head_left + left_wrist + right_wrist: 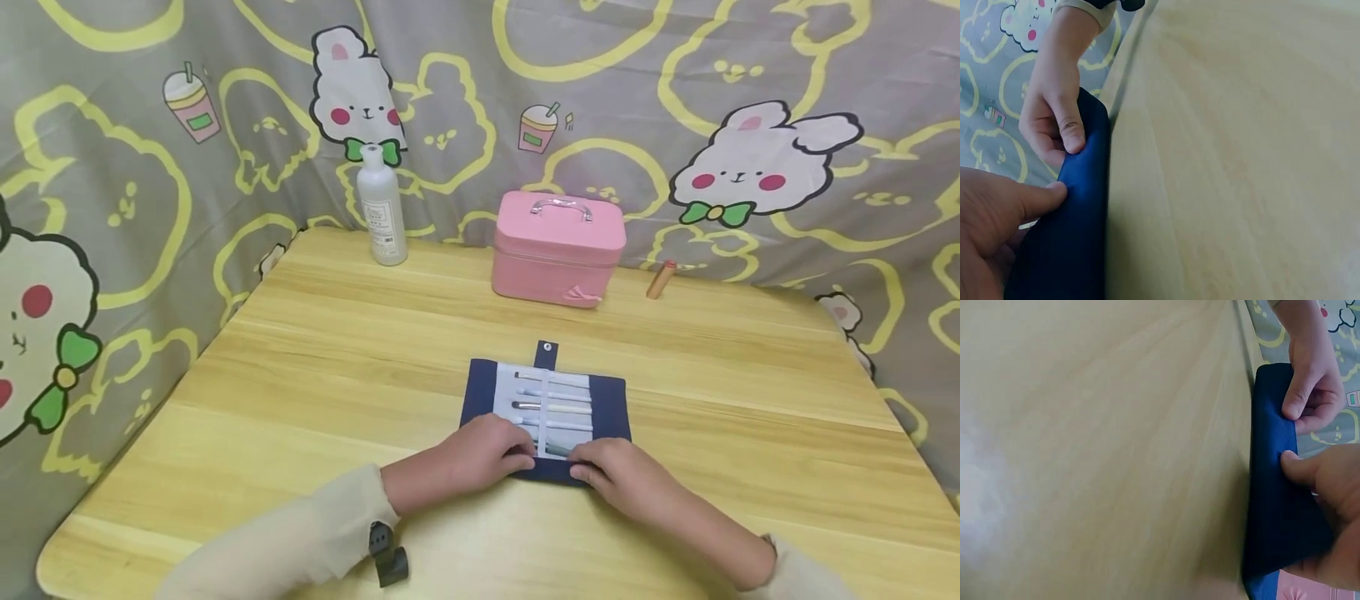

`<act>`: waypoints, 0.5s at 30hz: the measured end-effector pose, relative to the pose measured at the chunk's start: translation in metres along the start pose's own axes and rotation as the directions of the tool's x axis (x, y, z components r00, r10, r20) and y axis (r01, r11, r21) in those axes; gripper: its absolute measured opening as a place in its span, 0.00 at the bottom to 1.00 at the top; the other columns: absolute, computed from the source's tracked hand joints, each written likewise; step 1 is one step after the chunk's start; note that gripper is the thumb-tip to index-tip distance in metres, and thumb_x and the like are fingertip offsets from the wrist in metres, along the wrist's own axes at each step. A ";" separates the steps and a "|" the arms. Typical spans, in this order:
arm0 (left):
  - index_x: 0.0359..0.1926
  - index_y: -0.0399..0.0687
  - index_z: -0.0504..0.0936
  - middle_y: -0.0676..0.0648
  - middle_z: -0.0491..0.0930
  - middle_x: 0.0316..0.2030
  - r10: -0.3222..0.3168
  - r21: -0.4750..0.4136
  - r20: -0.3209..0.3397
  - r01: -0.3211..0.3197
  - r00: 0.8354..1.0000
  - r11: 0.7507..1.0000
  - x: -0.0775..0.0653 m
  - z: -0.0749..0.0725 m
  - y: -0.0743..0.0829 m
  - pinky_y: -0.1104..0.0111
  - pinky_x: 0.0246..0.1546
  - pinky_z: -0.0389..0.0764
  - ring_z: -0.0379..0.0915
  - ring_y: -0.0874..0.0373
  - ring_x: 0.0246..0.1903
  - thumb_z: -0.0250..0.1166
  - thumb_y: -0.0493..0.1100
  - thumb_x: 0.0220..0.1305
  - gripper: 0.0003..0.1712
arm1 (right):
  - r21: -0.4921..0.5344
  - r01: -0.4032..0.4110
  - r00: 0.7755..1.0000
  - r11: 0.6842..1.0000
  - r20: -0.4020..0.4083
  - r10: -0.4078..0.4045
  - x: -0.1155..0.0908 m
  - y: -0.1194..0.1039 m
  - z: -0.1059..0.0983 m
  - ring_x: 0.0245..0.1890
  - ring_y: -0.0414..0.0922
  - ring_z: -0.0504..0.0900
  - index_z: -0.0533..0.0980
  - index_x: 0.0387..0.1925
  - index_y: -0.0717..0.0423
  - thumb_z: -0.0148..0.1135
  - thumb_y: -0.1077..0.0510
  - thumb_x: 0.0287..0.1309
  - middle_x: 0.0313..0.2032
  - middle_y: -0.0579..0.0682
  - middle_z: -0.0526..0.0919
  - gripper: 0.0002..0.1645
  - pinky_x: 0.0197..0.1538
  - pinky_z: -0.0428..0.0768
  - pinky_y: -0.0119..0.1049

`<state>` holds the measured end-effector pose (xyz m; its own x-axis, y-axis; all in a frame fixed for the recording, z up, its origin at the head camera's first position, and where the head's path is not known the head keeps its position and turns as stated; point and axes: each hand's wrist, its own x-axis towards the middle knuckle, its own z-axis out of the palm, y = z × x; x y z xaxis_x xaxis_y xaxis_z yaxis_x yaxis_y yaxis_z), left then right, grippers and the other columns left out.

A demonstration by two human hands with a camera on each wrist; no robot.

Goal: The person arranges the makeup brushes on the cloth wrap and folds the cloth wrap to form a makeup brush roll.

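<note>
A navy makeup brush roll (611,408) lies unrolled on the table, its pale inside facing up. Several makeup brushes (566,408) sit side by side in it under a white band, and a snap strap (547,355) sticks out at its far edge. My left hand (491,450) pinches the near edge, thumb on the navy cloth (1079,212). Close beside it my right hand (626,477) pinches the same edge farther right. In the right wrist view the folded navy edge (1275,481) stands up between thumb and fingers. The hands hide the lowest brushes partly.
A pink case (555,250) with a metal handle stands at the back of the wooden table (300,400). Left of it is a white bottle (382,208); to its right stands a small orange-brown tube (661,280). A patterned curtain (450,108) hangs behind.
</note>
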<state>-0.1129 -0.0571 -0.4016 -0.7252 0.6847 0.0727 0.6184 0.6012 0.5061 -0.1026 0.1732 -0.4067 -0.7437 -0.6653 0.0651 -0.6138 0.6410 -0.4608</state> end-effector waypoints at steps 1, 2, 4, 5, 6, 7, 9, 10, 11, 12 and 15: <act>0.34 0.51 0.82 0.61 0.77 0.24 -0.014 -0.027 0.000 0.014 1.000 1.000 0.001 0.000 -0.001 0.79 0.31 0.69 0.69 0.72 0.25 0.63 0.43 0.60 0.03 | 0.024 -0.005 1.000 1.000 -0.006 0.005 0.001 0.002 0.000 0.28 0.32 0.74 0.79 0.32 0.51 0.62 0.60 0.57 0.27 0.36 0.78 0.02 0.33 0.75 0.33; 0.35 0.51 0.81 0.61 0.76 0.23 -0.016 -0.036 -0.003 0.016 1.000 0.999 0.002 0.001 -0.002 0.78 0.30 0.69 0.68 0.71 0.24 0.63 0.42 0.60 0.02 | 0.044 -0.013 1.000 0.999 -0.014 0.013 0.001 0.003 0.000 0.28 0.31 0.74 0.79 0.32 0.51 0.62 0.60 0.56 0.27 0.36 0.78 0.02 0.32 0.75 0.33; 0.36 0.50 0.79 0.60 0.76 0.23 0.009 -0.017 -0.024 -0.009 1.000 1.000 0.002 0.002 -0.003 0.77 0.30 0.70 0.69 0.70 0.24 0.63 0.41 0.60 0.03 | 0.049 -0.017 0.999 0.999 -0.041 0.019 0.002 0.003 0.001 0.29 0.32 0.75 0.79 0.34 0.51 0.62 0.61 0.56 0.29 0.37 0.80 0.03 0.33 0.75 0.33; 0.35 0.50 0.79 0.59 0.77 0.23 0.044 0.027 -0.042 -0.043 0.998 0.999 0.003 0.003 -0.004 0.77 0.30 0.70 0.70 0.70 0.24 0.63 0.41 0.60 0.02 | 0.038 -0.016 0.998 0.999 -0.058 0.019 0.003 0.003 0.001 0.29 0.33 0.76 0.79 0.34 0.52 0.62 0.61 0.55 0.29 0.39 0.80 0.04 0.34 0.76 0.33; 0.34 0.51 0.79 0.59 0.77 0.23 0.092 0.101 -0.060 -0.085 0.994 0.991 0.003 0.004 -0.005 0.76 0.29 0.70 0.71 0.69 0.24 0.63 0.41 0.60 0.01 | 0.017 -0.013 0.997 1.000 -0.077 0.014 0.003 0.003 0.001 0.29 0.33 0.76 0.79 0.34 0.52 0.63 0.62 0.55 0.29 0.39 0.80 0.04 0.34 0.76 0.34; 0.34 0.52 0.80 0.58 0.77 0.24 0.143 0.200 -0.073 -0.126 0.987 0.972 0.002 0.005 -0.006 0.76 0.28 0.69 0.71 0.67 0.25 0.62 0.41 0.60 0.01 | -0.008 -0.004 0.995 1.000 -0.098 0.003 0.003 0.002 0.002 0.29 0.34 0.76 0.79 0.33 0.52 0.63 0.63 0.54 0.29 0.40 0.80 0.04 0.33 0.76 0.34; 0.31 0.54 0.82 0.58 0.76 0.28 0.252 0.409 -0.094 -0.194 0.963 0.892 0.000 0.006 -0.007 0.75 0.28 0.66 0.70 0.64 0.28 0.62 0.41 0.59 0.03 | -0.077 -0.003 0.990 0.997 -0.142 -0.008 0.002 0.000 0.004 0.28 0.34 0.75 0.80 0.32 0.52 0.65 0.63 0.52 0.27 0.39 0.79 0.05 0.32 0.75 0.33; 0.30 0.55 0.82 0.57 0.75 0.28 0.299 0.507 -0.096 -0.212 0.949 0.835 -0.001 0.007 -0.008 0.74 0.27 0.64 0.69 0.62 0.28 0.61 0.42 0.58 0.04 | -0.125 -0.007 0.985 0.992 -0.171 -0.014 0.000 0.000 0.006 0.27 0.34 0.74 0.81 0.32 0.51 0.66 0.63 0.50 0.26 0.38 0.78 0.05 0.31 0.75 0.32; 0.28 0.56 0.82 0.57 0.73 0.27 0.345 0.591 -0.093 -0.227 0.934 0.774 -0.002 0.007 -0.008 0.73 0.26 0.63 0.67 0.61 0.28 0.61 0.42 0.57 0.05 | -0.172 -0.011 0.979 0.985 -0.202 -0.024 -0.001 -0.001 0.007 0.26 0.34 0.73 0.81 0.31 0.51 0.68 0.63 0.48 0.25 0.38 0.76 0.06 0.30 0.74 0.32; 0.27 0.56 0.82 0.56 0.72 0.27 0.377 0.652 -0.080 -0.238 0.923 0.720 -0.004 0.007 -0.008 0.72 0.25 0.61 0.65 0.60 0.27 0.61 0.41 0.56 0.05 | -0.213 -0.017 0.971 0.977 -0.235 -0.034 -0.002 -0.001 0.009 0.25 0.35 0.70 0.81 0.31 0.50 0.70 0.62 0.46 0.24 0.37 0.73 0.08 0.30 0.72 0.32; 0.28 0.55 0.82 0.56 0.71 0.27 0.402 0.705 -0.013 -0.276 0.916 0.653 -0.009 0.005 -0.008 0.72 0.26 0.64 0.65 0.61 0.27 0.62 0.40 0.55 0.04 | -0.324 -0.005 0.943 0.946 -0.315 -0.103 -0.006 0.000 0.012 0.24 0.37 0.63 0.80 0.27 0.48 0.73 0.62 0.40 0.23 0.37 0.66 0.10 0.28 0.65 0.32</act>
<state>-0.1096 -0.0659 -0.4108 -0.4198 0.8629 0.2813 0.8176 0.4941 -0.2957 -0.0952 0.1725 -0.4177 -0.7220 -0.5730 0.3878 -0.6627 0.7338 -0.1496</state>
